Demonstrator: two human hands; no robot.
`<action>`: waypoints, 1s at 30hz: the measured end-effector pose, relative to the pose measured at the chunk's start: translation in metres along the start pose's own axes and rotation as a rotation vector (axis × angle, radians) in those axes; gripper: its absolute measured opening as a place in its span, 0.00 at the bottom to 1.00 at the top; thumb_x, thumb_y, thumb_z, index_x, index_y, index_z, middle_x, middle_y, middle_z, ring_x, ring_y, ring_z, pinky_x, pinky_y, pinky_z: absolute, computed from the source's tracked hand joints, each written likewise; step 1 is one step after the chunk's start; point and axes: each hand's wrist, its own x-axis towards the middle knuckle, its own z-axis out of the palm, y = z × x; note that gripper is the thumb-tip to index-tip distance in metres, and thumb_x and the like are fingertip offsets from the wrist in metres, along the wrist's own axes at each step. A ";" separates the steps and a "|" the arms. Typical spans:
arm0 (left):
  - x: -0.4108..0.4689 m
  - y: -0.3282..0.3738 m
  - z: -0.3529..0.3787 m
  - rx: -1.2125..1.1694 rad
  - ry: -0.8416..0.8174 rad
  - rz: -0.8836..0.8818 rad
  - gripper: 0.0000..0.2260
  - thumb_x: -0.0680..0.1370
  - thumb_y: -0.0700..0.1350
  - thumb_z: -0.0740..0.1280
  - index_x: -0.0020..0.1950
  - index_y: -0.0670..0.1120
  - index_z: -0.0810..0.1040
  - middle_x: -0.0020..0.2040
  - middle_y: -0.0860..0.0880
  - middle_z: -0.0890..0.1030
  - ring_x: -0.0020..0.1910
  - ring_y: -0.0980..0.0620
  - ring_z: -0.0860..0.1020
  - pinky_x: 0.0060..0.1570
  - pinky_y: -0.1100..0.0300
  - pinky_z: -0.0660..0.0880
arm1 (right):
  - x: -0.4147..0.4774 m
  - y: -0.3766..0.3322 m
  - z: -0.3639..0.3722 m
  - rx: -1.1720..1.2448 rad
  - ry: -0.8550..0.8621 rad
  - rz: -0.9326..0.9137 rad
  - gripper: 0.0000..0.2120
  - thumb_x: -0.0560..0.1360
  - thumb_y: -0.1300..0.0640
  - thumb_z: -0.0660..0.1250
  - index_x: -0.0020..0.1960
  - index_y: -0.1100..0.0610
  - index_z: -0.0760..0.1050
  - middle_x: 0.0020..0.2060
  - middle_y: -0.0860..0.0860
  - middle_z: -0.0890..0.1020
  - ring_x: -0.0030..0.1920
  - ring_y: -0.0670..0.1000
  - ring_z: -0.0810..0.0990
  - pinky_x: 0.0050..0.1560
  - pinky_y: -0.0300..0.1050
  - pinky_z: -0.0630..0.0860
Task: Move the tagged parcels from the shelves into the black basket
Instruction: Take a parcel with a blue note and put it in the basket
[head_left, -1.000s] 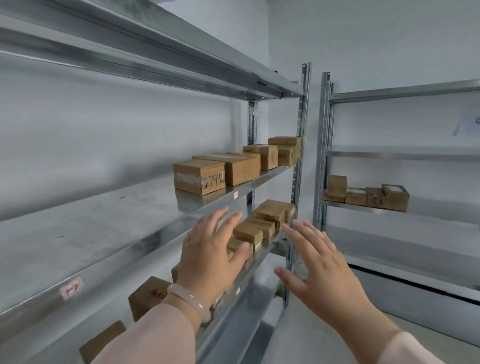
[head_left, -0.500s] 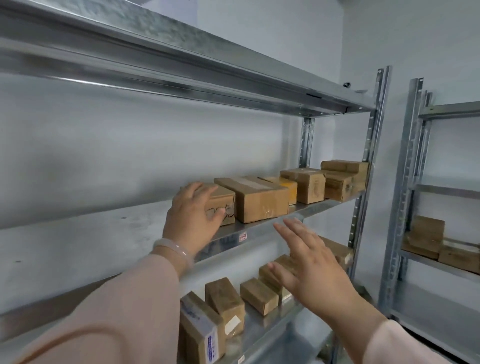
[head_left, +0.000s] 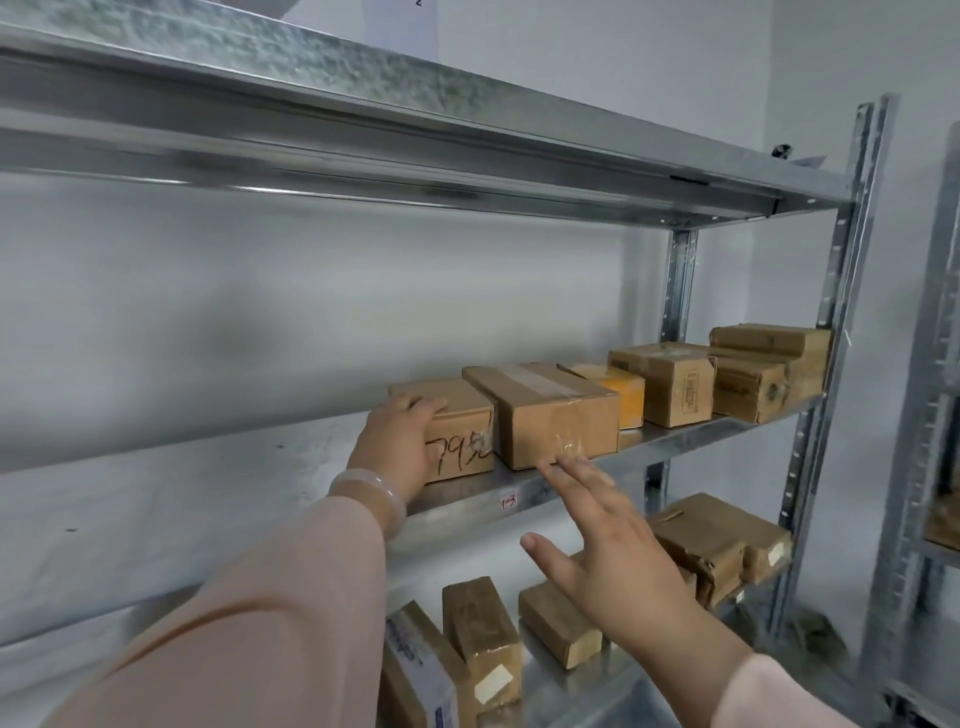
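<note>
A small cardboard parcel (head_left: 462, 431) with "79" handwritten on its front stands at the left end of a row on the middle metal shelf (head_left: 524, 493). My left hand (head_left: 397, 444) wraps its left front corner, fingers over the top edge. A longer taped parcel (head_left: 550, 415) sits right beside it. My right hand (head_left: 613, 556) hovers open, fingers spread, just below that longer parcel's front and holds nothing. No black basket is in view.
More parcels (head_left: 675, 384) continue to the right along the same shelf up to the perforated upright (head_left: 831, 322). Several parcels (head_left: 483, 639) lie on the shelf below. An upper shelf (head_left: 415, 130) hangs overhead. A second rack (head_left: 935, 415) stands at the right.
My view has closed in on the middle shelf. My left hand rose from in front of the shelves and closed onto the "79" parcel; my right hand lifted toward the longer parcel.
</note>
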 end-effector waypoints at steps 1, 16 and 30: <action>-0.002 0.000 -0.001 -0.008 0.020 0.021 0.24 0.75 0.43 0.71 0.70 0.52 0.72 0.67 0.49 0.73 0.66 0.45 0.69 0.66 0.52 0.68 | 0.003 -0.002 0.002 0.014 0.001 -0.005 0.33 0.75 0.35 0.58 0.75 0.37 0.48 0.76 0.38 0.51 0.71 0.35 0.43 0.71 0.38 0.44; -0.085 -0.002 -0.043 -0.423 0.452 0.055 0.25 0.74 0.42 0.73 0.66 0.60 0.71 0.69 0.56 0.69 0.67 0.60 0.67 0.63 0.65 0.68 | 0.061 -0.063 0.026 1.278 -0.119 0.302 0.30 0.74 0.38 0.66 0.73 0.44 0.64 0.69 0.43 0.70 0.69 0.44 0.68 0.70 0.49 0.65; -0.099 -0.030 -0.086 -1.211 0.305 -0.441 0.34 0.65 0.57 0.73 0.69 0.53 0.69 0.60 0.48 0.81 0.54 0.48 0.83 0.56 0.45 0.80 | 0.063 -0.133 0.054 0.797 0.038 -0.223 0.28 0.75 0.40 0.62 0.73 0.35 0.59 0.72 0.32 0.60 0.72 0.35 0.55 0.70 0.36 0.57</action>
